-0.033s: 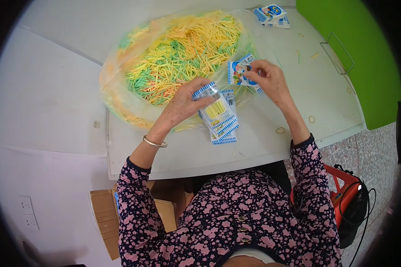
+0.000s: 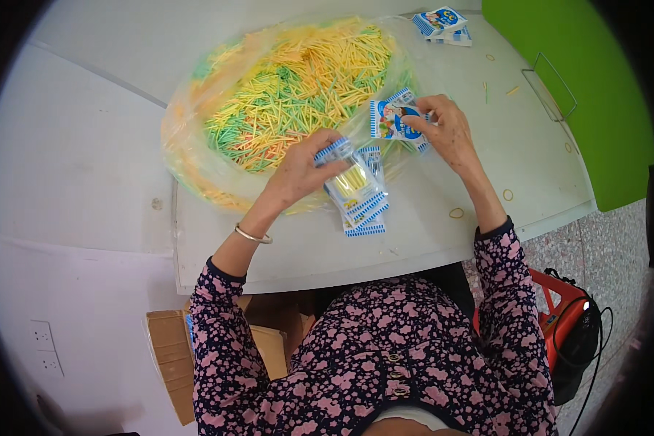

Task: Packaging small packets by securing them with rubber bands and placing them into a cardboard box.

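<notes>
My left hand (image 2: 305, 167) is closed round the upper end of a few overlapping small packets (image 2: 356, 187). They are clear with blue-and-white striped ends, and yellow sticks show inside the top one. My right hand (image 2: 449, 134) pinches another small packet (image 2: 392, 120) with a blue printed front, thumb and fingers at its right side. Behind both hands lies a large clear plastic bag (image 2: 178, 131), opened wide. Loose thin sticks (image 2: 305, 80) in yellow, green and orange fill it.
A small pile of packets (image 2: 442, 23) lies at the table's far right. Rubber bands (image 2: 456, 213) and a few stray sticks (image 2: 513, 91) are scattered on the white tabletop (image 2: 291, 261). A green panel (image 2: 581, 94) with a wire handle borders the right. Below left is a cardboard box (image 2: 171, 356).
My right hand has shifted slightly, with its fingers a little farther right on the packet. The left hand and its packets have barely moved.
</notes>
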A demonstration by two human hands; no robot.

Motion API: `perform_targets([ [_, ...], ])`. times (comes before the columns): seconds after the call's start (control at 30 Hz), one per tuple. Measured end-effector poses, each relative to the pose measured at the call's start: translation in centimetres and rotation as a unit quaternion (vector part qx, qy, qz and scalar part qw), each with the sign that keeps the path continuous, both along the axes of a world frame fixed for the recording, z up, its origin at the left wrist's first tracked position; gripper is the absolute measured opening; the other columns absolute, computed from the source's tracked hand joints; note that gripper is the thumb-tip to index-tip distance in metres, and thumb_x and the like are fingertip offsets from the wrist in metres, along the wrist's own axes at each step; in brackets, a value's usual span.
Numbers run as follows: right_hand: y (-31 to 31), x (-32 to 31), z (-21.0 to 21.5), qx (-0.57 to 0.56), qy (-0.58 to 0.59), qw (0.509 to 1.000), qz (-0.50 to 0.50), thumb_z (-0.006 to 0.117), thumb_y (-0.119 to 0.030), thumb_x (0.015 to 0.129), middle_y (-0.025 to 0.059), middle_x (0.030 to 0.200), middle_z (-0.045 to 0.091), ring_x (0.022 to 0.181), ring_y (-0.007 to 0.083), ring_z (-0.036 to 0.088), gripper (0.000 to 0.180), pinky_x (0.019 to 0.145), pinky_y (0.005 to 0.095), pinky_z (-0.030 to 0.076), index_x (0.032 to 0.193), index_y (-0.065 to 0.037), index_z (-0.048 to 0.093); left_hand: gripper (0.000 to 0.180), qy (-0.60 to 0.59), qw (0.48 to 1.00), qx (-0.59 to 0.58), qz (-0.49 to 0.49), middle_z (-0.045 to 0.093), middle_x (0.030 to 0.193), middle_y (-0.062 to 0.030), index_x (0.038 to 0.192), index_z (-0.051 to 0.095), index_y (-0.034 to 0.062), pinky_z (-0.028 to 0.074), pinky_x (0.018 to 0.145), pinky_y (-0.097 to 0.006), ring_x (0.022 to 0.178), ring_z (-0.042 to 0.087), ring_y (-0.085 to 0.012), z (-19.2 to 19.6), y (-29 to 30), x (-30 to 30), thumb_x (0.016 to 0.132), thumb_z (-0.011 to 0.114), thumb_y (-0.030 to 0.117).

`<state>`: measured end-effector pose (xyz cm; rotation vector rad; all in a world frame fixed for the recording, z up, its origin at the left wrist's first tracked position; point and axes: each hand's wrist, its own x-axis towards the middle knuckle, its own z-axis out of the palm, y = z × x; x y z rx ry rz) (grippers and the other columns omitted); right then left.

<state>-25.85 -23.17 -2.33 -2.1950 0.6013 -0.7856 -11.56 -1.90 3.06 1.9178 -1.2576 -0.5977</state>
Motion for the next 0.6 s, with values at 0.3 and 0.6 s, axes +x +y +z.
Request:
perform_targets([
  [0.3,-0.6,1.2,-3.4,-0.076,0.082,0.994,0.001,0.071,-0.025,0.070,0.0084,0.108,0.051,0.101,0.0279,0.044,0.029,0.082,0.0408,0.035,0.092,-0.007,0.065,0.038,-0.282,0.957,-0.061,-0.001,0.056,0.104,-0.0126,0.108,0.053,0.0032,0.041,0.087,-0.036,0.100,0.051,-0.0275,-0.9,-0.8,-0.1,0.075,0.068,0.016],
  [0.6,-0.2,0.0,-1.5,-0.204,0.107,0.963,0.140,0.073,-0.028,0.068,0.0097,0.124,0.046,0.110,0.0292,0.042,0.052,0.093,0.0394,0.034,0.113,-0.008,0.057,0.031,-0.267,0.959,-0.088,-0.017,0.058,0.100,-0.0117,0.101,0.057,0.0019,0.040,0.085,-0.037,0.097,0.051,-0.0283,-1.8,-3.8,0.0,0.077,0.066,0.019],
])
